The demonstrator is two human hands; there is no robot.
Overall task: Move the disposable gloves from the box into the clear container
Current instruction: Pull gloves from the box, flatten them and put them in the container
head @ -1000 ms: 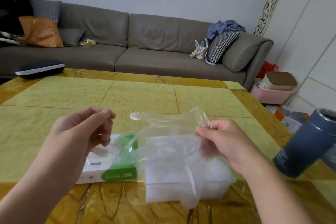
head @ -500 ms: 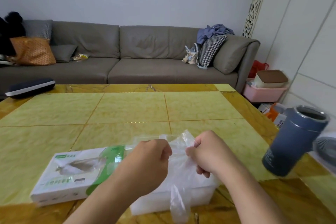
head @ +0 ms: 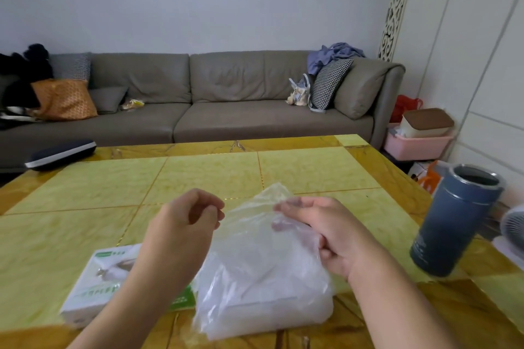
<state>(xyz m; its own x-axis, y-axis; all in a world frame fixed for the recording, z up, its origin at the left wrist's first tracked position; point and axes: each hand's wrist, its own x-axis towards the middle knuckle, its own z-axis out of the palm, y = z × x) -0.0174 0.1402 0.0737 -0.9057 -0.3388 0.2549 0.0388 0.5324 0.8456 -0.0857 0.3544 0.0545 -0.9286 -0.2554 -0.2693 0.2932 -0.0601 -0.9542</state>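
**A:** From the head camera, what has the right hand [head: 326, 231] got?

**B:** A thin clear glove [head: 255, 249]. Its fingers are curled into the film near the top edge and pinch it, so the sheet hangs down in front of the person. I judge it is held high so the loose plastic can be steered down instead of bunching up.

**A:** And the left hand [head: 192, 215]?

**B:** Just beside the glove's upper left edge, fingers loosely curled, thumb near the fingertips. Whether it pinches any film I cannot tell; the plastic is too sheer there. It looks placed to catch or spread that side.

**A:** Where is the clear container [head: 283, 312]?

**B:** On the table [head: 85, 207], close to its near edge, directly under the hanging glove. The film drapes over it and hides most of it; only the pale lower wall shows. It seems to hold a pale stack, though I can't be certain.

**A:** The box [head: 93, 289]?

**B:** White and green, lying flat just left of the container, near the same edge, partly behind the left forearm. Keeping them side by side makes each transfer short.

**A:** Anything else?

**B:** A dark blue flask [head: 453, 221] towards the right edge, well apart from the work.
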